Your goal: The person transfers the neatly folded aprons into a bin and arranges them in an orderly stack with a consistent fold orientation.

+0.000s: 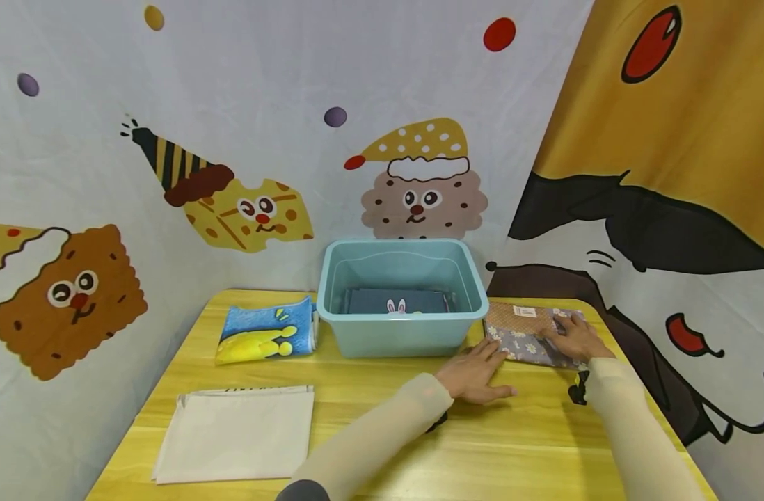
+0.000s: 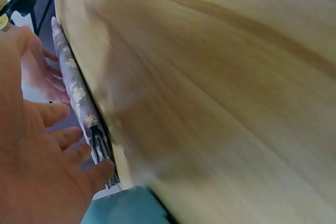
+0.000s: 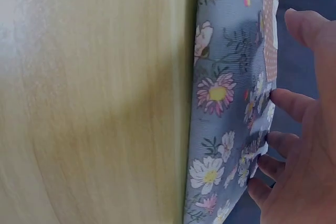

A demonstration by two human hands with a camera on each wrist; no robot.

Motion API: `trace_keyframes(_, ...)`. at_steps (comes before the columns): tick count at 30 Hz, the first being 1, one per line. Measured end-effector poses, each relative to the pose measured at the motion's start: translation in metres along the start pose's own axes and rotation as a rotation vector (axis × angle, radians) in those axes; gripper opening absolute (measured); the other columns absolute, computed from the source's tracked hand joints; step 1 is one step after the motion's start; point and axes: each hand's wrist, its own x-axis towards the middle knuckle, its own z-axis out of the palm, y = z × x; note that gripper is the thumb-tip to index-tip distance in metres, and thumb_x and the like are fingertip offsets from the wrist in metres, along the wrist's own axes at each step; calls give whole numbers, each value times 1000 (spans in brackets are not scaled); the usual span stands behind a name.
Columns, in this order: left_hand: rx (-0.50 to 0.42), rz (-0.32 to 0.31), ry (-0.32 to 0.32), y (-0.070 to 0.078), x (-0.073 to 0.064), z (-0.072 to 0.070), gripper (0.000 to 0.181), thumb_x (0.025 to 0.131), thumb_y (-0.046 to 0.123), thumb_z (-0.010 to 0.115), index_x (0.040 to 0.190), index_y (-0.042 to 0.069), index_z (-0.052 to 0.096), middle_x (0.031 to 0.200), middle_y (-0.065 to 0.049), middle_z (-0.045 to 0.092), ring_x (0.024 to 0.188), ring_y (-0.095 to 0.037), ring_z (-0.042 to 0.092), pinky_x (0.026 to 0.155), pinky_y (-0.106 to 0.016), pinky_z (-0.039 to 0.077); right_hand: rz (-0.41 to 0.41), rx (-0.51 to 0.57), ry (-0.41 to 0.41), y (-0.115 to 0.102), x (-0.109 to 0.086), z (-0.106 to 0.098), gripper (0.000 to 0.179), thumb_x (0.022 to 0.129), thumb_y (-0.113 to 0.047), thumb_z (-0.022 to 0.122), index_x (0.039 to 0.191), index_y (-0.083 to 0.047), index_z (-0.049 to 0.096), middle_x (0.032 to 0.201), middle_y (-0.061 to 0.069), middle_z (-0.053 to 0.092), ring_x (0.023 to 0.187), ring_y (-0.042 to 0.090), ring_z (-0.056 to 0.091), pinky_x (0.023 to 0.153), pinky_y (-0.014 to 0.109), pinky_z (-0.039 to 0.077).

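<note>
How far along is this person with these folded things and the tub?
Looks done: a dark folded item lies inside the blue tub. In hand: the floral bundle, with the right hand touching it and the left hand close to its corner. Probably left: the blue-and-yellow bundle and pale folded cloth, both on the table outside the tub.
</note>
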Motion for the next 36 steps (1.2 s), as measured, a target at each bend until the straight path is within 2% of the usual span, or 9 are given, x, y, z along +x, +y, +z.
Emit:
trace_keyframes(8,9,-32,-51,3,4,3,86,96,79,34,163,26,29,173,5,17,161,-14,14,126,-28,28,-37,-4,-8,3,5,4,92,103,-62,40,156,11,23,157,47,14,145,67,8,115,80,10)
trace_keyframes(16,36,-52,-94,9,2,1,94,90,85,37,162,26,31,172,7,20,160,-13,18,126,-32,28,-7,0,-12,2,3,4,91,101,-65,42,157,7,27,156,47,14,138,73,14,111,82,19)
trace_keyframes(22,59,-45,-115,10,-2,-1,98,87,89,37,161,25,33,171,8,21,159,-13,20,127,-32,26,21,3,-31,-1,0,5,93,100,-68,42,158,3,27,158,46,10,138,74,14,110,83,20)
trace_keyframes(30,62,-20,-74,12,-13,-5,98,85,89,43,157,22,43,167,6,33,155,-15,31,126,-36,30,7,7,-28,-6,-9,7,89,101,-67,42,158,1,31,158,45,14,139,73,15,111,82,20)
trace_keyframes(36,85,-8,-77,16,-20,-3,101,82,92,43,157,23,43,166,7,33,154,-14,33,126,-37,30,0,35,-2,-7,-17,10,87,101,-66,45,157,0,33,159,44,15,137,75,17,107,83,24)
